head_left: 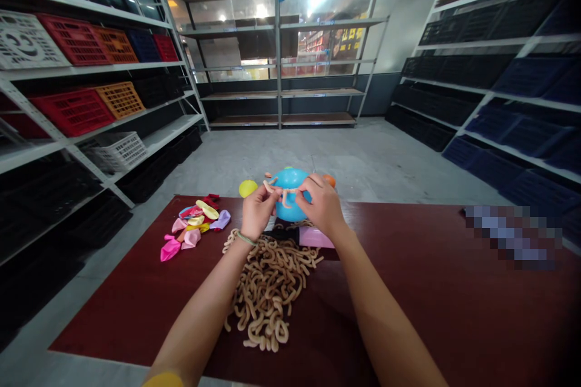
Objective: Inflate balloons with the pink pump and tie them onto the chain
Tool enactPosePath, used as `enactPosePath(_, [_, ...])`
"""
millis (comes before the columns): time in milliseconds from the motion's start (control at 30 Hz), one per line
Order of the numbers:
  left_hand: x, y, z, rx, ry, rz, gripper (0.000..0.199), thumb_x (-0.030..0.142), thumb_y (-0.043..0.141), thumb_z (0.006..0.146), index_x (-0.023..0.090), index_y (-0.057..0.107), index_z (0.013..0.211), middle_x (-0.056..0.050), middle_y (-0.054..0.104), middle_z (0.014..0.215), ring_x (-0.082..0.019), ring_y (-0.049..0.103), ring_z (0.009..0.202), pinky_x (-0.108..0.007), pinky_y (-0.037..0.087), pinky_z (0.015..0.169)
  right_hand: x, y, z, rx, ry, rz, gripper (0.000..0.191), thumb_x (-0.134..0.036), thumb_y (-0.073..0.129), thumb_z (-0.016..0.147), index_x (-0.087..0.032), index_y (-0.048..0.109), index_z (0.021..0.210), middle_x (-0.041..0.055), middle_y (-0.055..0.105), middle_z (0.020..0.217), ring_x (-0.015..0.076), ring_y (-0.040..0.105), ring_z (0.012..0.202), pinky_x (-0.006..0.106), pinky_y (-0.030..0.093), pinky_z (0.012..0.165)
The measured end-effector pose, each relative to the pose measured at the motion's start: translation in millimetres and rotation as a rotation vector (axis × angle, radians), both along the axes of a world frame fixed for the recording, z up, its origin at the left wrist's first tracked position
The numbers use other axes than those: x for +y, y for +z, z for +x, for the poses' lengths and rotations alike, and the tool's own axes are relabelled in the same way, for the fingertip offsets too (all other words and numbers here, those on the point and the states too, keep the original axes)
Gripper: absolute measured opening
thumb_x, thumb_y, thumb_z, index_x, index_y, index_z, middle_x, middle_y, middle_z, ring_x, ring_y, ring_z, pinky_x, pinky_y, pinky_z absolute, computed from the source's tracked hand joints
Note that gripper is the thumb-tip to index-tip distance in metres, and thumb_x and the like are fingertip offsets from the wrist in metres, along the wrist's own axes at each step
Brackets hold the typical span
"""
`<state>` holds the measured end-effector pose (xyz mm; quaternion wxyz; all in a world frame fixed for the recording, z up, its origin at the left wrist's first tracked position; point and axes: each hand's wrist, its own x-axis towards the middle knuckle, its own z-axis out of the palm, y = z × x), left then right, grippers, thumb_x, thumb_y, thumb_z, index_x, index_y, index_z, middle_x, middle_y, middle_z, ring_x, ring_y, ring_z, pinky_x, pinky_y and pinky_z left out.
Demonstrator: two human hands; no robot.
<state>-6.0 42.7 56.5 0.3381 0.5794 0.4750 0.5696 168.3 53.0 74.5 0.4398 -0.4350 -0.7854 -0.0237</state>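
My left hand (259,208) pinches one end of a thin beige strand (285,195) in front of a blue balloon (290,210). On the strand's other side, my right hand (321,201) has its fingers closed on it beside the balloon. Below both hands lies a tangled heap of beige curly strands (272,278). Behind that heap are a pink object (314,237) and a dark piece, partly covered. A yellow balloon (247,188) and an orange one (330,180) show to either side of the blue balloon.
Uninflated coloured balloons (193,224) lie on the dark red table (408,272) at the left. A blurred, pixelated item (511,236) lies at the right. Shelves with crates (75,109) line the left; dark bins stand at the right, and a metal rack (278,97) at the back.
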Motion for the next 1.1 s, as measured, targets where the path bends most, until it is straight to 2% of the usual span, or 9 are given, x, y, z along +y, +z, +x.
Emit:
enactPosePath(133, [3,-1.3,-3,0.033,0.019,0.026,0.031,0.047,0.062,0.084,0.017,0.066,0.079,0.000,0.064,0.064,-0.008,0.046,0.043,-0.021,0.035,0.043,1,-2.1,2,-0.034,-0.029,0.004,0.013,-0.022,0.048,0.088,-0.023,0.054,0.076,0.0045,0.057,0.086,0.0205,0.053,0.085,0.033,0.041,0.076])
enactPosePath(300, [5,-3.3,-6,0.074,0.052,0.029,0.032,0.048,0.060,0.085,0.017,0.065,0.080,0.000,0.063,0.066,-0.008,0.048,0.044,-0.021,0.037,0.045,2,-2.8,5,-0.058,-0.015,-0.001,0.012,-0.021,0.049,0.087,-0.023,0.053,0.075,0.0040,0.056,0.084,0.0198,0.053,0.082,0.032,0.041,0.075])
enactPosePath(667, [5,-5.1,-2,0.023,0.041,0.001,0.032,0.046,0.061,0.085,0.015,0.064,0.081,0.000,0.064,0.067,-0.009,0.053,0.051,-0.021,0.042,0.051,7,-11.1,6,-0.083,-0.065,0.032,0.012,-0.020,0.049,0.087,-0.022,0.052,0.075,0.0032,0.055,0.083,0.0189,0.052,0.080,0.031,0.040,0.072])
enactPosePath(800, [3,-4.5,4,-0.037,0.010,0.027,0.029,0.044,0.062,0.085,0.015,0.064,0.081,-0.001,0.066,0.071,-0.011,0.058,0.058,-0.022,0.047,0.060,7,-11.4,8,-0.092,-0.096,0.071,0.014,-0.022,0.048,0.089,-0.022,0.054,0.076,0.0041,0.056,0.082,0.0199,0.053,0.081,0.033,0.041,0.075])
enactPosePath(933, [1,-3.0,9,-0.082,-0.007,0.080,0.026,0.041,0.063,0.085,0.016,0.066,0.085,-0.003,0.068,0.075,-0.014,0.064,0.068,-0.026,0.052,0.070,1,-4.5,8,-0.052,-0.094,0.078,0.017,-0.025,0.047,0.092,-0.022,0.059,0.080,0.0056,0.059,0.086,0.0215,0.056,0.086,0.034,0.044,0.080])
enactPosePath(967, [1,-2.8,10,-0.091,-0.025,0.098,0.024,0.040,0.063,0.085,0.016,0.067,0.088,-0.004,0.070,0.082,-0.016,0.066,0.075,-0.028,0.053,0.076,-1,-2.5,8,-0.027,-0.083,0.068,0.018,-0.026,0.046,0.093,-0.023,0.060,0.083,0.0060,0.061,0.088,0.0218,0.057,0.089,0.035,0.044,0.081])
enactPosePath(1033, [1,-3.8,11,-0.109,-0.132,0.133,0.027,0.037,0.064,0.085,0.018,0.067,0.104,-0.009,0.070,0.111,-0.020,0.066,0.101,-0.033,0.051,0.091,-1,0.5,10,0.041,-0.058,0.036,0.020,-0.030,0.044,0.096,-0.023,0.063,0.094,0.0068,0.064,0.094,0.0223,0.059,0.093,0.036,0.046,0.084])
enactPosePath(1100, [3,-7.2,10,-0.112,-0.282,0.132,0.049,0.033,0.067,0.083,0.025,0.056,0.130,-0.011,0.050,0.145,-0.024,0.054,0.126,-0.037,0.046,0.103,0,1.5,15,0.111,-0.043,-0.006,0.025,-0.032,0.044,0.096,-0.023,0.060,0.114,0.0079,0.066,0.104,0.0229,0.060,0.098,0.037,0.047,0.087])
